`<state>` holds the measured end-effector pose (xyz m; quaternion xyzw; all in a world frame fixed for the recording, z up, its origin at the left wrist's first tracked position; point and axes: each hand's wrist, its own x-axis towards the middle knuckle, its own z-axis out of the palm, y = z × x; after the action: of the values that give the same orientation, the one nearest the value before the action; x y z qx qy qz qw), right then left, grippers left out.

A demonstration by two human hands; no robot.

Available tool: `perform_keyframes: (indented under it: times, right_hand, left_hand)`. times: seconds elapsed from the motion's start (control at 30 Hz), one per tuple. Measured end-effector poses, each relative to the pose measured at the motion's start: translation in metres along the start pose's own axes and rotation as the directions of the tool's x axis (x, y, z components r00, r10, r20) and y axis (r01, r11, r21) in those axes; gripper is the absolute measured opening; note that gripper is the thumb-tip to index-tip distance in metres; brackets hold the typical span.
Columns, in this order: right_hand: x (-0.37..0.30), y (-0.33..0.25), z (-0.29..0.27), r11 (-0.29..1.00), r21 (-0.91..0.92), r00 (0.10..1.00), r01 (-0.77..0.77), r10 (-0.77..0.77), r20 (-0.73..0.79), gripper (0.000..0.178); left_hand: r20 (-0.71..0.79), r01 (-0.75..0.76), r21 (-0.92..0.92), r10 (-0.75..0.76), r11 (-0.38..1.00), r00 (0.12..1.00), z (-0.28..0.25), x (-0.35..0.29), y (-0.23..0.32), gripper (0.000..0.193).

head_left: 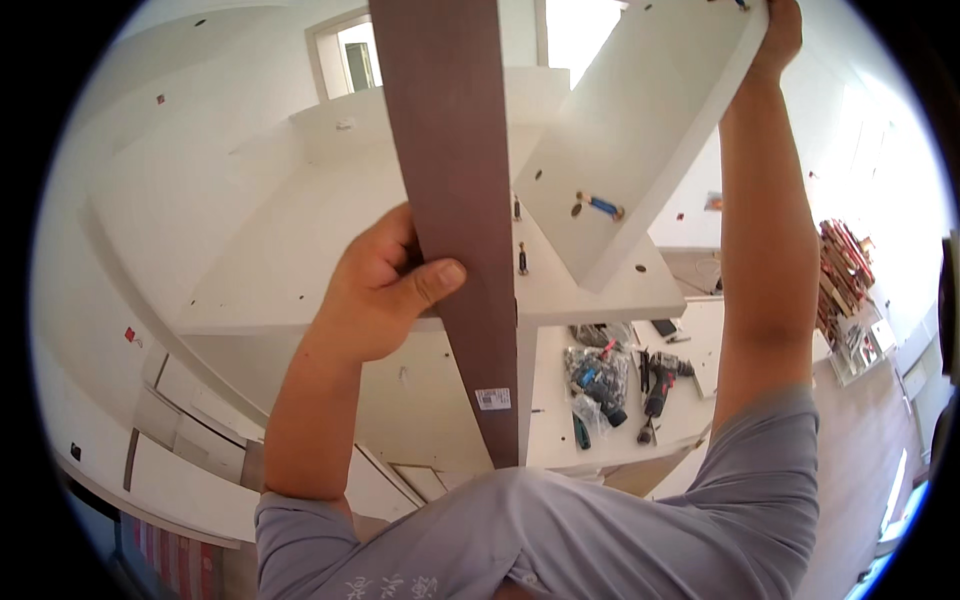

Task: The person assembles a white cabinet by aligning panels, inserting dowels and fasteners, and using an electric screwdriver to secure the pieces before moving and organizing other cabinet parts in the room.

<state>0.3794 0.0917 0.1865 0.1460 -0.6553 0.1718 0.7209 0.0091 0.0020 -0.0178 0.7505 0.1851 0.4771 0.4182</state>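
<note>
Upright in front of me stands a long brown panel point(450, 150) with a small label near its lower end. My left hand point(385, 285) is closed around its left edge, thumb on the near face. At the upper right my right hand point(782, 42) grips the far edge of a white board point(640, 125); its fingers are partly hidden. The board is tilted, and a blue-and-brass connector bolt point(603, 207) sticks out from it. Its lower end is close to the white cabinet panel point(640, 292); I cannot tell whether they touch. Dark connector pins point(522, 258) show beside the brown panel.
Below right, a white surface point(560, 440) holds a cordless drill point(660, 385), a plastic bag of fittings point(597, 375) and a green-handled tool point(581, 432). Stacked wood strips point(845, 265) are by the right wall. White panels point(180, 480) lie low on the left.
</note>
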Motion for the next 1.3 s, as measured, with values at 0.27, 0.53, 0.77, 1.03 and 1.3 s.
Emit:
perform_keyframes:
  times: [0.27, 0.53, 0.77, 1.03, 1.3]
  right_hand:
    - [-0.016, -0.007, -0.005, 0.994, -0.101, 0.97, -0.047, 0.021, -0.242, 0.022]
    - [-0.021, 0.019, -0.009, 0.988, -0.151, 0.961, -0.036, -0.007, -0.275, 0.02]
    - [-0.008, 0.034, -0.02, 0.998, -0.057, 0.995, -0.021, 0.016, -0.098, 0.015]
    - [-0.01, 0.009, 0.057, 0.978, -0.16, 0.986, 0.134, -0.116, 0.119, 0.014]
    - [0.002, 0.034, 0.06, 0.978, -0.206, 1.0, -0.014, 0.008, -0.03, 0.018]
  left_hand:
    - [0.015, -0.054, 0.012, 0.054, 0.998, 0.998, 0.002, 0.006, -0.008, 0.048]
    - [0.004, -0.055, 0.023, 0.055, 0.998, 0.998, 0.002, 0.005, -0.008, 0.049]
    - [0.018, -0.018, -0.008, 0.018, 1.0, 1.0, 0.003, 0.005, -0.004, 0.049]
    - [0.013, -0.036, 0.029, 0.036, 0.999, 0.999, 0.003, 0.003, -0.002, 0.047]
    - [0.009, -0.029, 0.023, 0.029, 0.999, 1.0, 0.003, 0.006, 0.0, 0.047]
